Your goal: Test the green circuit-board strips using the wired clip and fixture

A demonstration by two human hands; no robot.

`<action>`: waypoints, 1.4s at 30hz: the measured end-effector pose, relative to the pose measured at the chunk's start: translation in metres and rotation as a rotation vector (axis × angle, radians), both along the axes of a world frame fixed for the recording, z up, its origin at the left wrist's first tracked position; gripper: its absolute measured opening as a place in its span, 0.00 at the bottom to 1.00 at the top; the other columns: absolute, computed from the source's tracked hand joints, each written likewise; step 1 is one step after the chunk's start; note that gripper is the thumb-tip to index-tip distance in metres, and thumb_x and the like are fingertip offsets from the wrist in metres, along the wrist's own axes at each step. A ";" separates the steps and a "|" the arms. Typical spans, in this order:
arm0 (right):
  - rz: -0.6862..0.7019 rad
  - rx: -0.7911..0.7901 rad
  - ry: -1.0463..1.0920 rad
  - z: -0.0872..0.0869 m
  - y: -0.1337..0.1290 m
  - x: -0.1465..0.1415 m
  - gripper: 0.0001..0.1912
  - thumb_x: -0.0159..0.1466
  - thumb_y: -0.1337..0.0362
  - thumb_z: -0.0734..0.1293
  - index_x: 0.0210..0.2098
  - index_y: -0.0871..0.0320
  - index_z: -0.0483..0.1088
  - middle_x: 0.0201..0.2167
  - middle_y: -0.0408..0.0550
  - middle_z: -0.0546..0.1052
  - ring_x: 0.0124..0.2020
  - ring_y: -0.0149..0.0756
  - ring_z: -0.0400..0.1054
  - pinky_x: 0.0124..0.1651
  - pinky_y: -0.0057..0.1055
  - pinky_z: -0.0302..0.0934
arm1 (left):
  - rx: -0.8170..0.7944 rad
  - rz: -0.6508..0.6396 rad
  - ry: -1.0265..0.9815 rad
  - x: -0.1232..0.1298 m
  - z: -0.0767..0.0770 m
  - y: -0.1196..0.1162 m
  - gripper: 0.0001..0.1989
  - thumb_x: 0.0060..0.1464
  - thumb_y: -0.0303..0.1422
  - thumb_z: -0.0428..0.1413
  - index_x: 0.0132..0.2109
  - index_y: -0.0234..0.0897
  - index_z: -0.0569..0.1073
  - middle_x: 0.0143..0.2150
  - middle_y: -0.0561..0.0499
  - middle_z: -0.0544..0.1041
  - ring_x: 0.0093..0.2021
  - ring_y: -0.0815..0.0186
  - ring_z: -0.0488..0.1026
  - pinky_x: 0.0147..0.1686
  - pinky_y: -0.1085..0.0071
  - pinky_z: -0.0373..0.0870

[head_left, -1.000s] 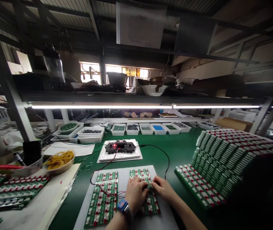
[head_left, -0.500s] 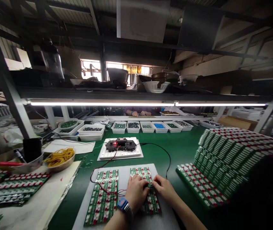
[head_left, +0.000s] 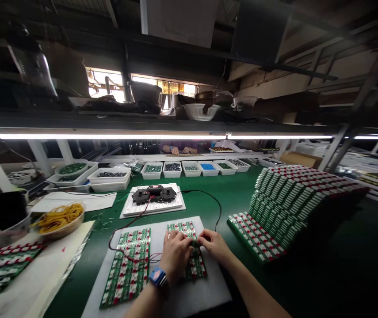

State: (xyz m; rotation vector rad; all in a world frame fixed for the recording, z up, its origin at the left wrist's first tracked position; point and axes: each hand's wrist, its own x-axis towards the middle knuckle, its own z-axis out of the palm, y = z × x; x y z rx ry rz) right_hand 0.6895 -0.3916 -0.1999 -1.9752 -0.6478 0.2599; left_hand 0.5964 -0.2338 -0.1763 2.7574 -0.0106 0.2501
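My left hand [head_left: 176, 252], with a blue wrist strap [head_left: 158, 277] below it, rests over the right-hand circuit board panel [head_left: 197, 265]. Its fingers curl down beside a small dark piece whose kind I cannot make out. At the panel's right edge my right hand [head_left: 215, 244] has thumb and forefinger pinched together; what they hold is hidden. To the left lies a second circuit board panel [head_left: 127, 267], crossed by thin red and black wires [head_left: 125, 252]. Both panels lie on a pale grey sheet [head_left: 172, 298].
Behind the panels, a black electronic unit [head_left: 154, 194] sits on a white tray [head_left: 129, 211]. Stacked panels [head_left: 278, 212] rise at right. White parts bins [head_left: 190, 170] line the back. A bowl of yellow rubber bands [head_left: 61, 218] stands left. A co-worker's hands [head_left: 180, 150] show beyond.
The whole scene has shifted left and slightly up as the camera turned. Both hands keep nearly the same place on the right-hand panel, with little change in the fingers.
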 end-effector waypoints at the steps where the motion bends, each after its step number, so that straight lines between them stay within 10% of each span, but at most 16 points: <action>1: 0.021 0.002 0.014 0.002 -0.002 0.000 0.09 0.57 0.59 0.64 0.25 0.58 0.69 0.24 0.43 0.74 0.30 0.35 0.66 0.36 0.29 0.58 | -0.007 -0.013 0.004 -0.001 0.001 0.001 0.09 0.60 0.33 0.54 0.45 0.45 0.78 0.42 0.49 0.76 0.49 0.56 0.65 0.56 0.55 0.57; 24: 0.127 -0.134 0.107 -0.001 -0.006 -0.002 0.07 0.55 0.63 0.64 0.23 0.57 0.62 0.21 0.38 0.64 0.26 0.31 0.57 0.30 0.27 0.50 | -0.146 -0.041 0.079 -0.006 -0.002 0.000 0.09 0.54 0.33 0.57 0.40 0.44 0.81 0.39 0.49 0.78 0.48 0.57 0.67 0.55 0.59 0.60; 42: -0.134 -0.100 -0.171 -0.033 0.001 -0.014 0.19 0.60 0.47 0.58 0.23 0.56 0.60 0.20 0.41 0.66 0.25 0.34 0.61 0.30 0.30 0.51 | -0.096 -0.029 0.150 -0.004 -0.004 -0.001 0.13 0.55 0.35 0.54 0.45 0.45 0.79 0.46 0.48 0.77 0.55 0.55 0.67 0.60 0.54 0.56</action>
